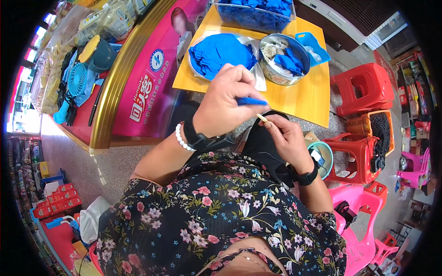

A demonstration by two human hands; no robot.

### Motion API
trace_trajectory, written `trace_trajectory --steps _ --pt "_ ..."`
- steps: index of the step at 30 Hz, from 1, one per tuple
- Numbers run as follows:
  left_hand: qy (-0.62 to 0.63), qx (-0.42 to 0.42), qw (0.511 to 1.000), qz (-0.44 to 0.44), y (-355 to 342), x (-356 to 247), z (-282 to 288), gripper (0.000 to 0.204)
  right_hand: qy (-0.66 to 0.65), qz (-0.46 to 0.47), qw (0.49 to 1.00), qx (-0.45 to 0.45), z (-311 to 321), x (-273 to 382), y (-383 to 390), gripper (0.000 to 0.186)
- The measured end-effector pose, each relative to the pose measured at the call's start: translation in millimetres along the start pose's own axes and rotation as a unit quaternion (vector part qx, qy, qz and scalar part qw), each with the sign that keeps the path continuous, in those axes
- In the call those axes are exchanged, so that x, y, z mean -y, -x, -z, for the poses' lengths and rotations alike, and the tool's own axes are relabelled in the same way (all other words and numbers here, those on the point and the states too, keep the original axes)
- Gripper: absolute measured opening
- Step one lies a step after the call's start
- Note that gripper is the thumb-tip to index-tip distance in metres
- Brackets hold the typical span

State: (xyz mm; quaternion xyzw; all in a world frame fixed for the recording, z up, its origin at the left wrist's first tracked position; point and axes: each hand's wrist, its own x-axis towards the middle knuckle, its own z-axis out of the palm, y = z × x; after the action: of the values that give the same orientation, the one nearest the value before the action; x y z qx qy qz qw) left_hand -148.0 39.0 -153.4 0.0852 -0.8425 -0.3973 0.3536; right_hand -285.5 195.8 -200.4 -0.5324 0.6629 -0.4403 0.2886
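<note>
My left hand (226, 99) is closed, thumb and fingers pinching a small blue piece (251, 101) above the near edge of the yellow table (301, 106). Just below and to the right, my right hand (287, 137) pinches a short pale stick-like piece (261, 118). The two hands are close together. Behind my left hand, a flat heap of blue sheets (220, 54) lies on a pale plate. Beside it stands a round tin (282, 81) holding blue pieces and crumpled whitish bits.
A clear plastic bin (258, 24) full of blue pieces stands at the table's far end. A small blue basket (317, 54) sits behind the tin. Red stools (363, 87) and a pink chair (361, 221) stand right; a pink counter (142, 87) with gold edging runs left.
</note>
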Motion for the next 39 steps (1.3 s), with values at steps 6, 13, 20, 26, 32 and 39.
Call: trace_trajectory --steps 6,13,20,26,32,39 --pt "-0.170 0.001 0.980 -0.104 0 -15 2 0.040 -0.155 -0.022 0.985 -0.079 -4 0 2 0.020" --pt "0.349 -0.090 0.928 0.097 17 1 -10 0.088 -0.120 0.000 0.984 -0.129 -2 2 1 0.018" --pt "0.340 -0.099 0.907 0.230 18 4 -9 0.016 -0.103 0.001 0.990 -0.101 0 5 -1 0.018" --pt "0.251 -0.049 0.941 0.223 19 8 -5 0.009 -0.069 0.017 0.993 -0.096 0 6 -4 0.017" --pt "0.168 -0.042 0.957 0.232 27 7 -14 0.011 -0.088 0.020 0.987 -0.130 -7 11 -10 0.017" --pt "0.307 -0.144 0.923 0.181 15 2 -8 0.029 -0.090 0.045 0.986 -0.132 0 13 -12 0.016"
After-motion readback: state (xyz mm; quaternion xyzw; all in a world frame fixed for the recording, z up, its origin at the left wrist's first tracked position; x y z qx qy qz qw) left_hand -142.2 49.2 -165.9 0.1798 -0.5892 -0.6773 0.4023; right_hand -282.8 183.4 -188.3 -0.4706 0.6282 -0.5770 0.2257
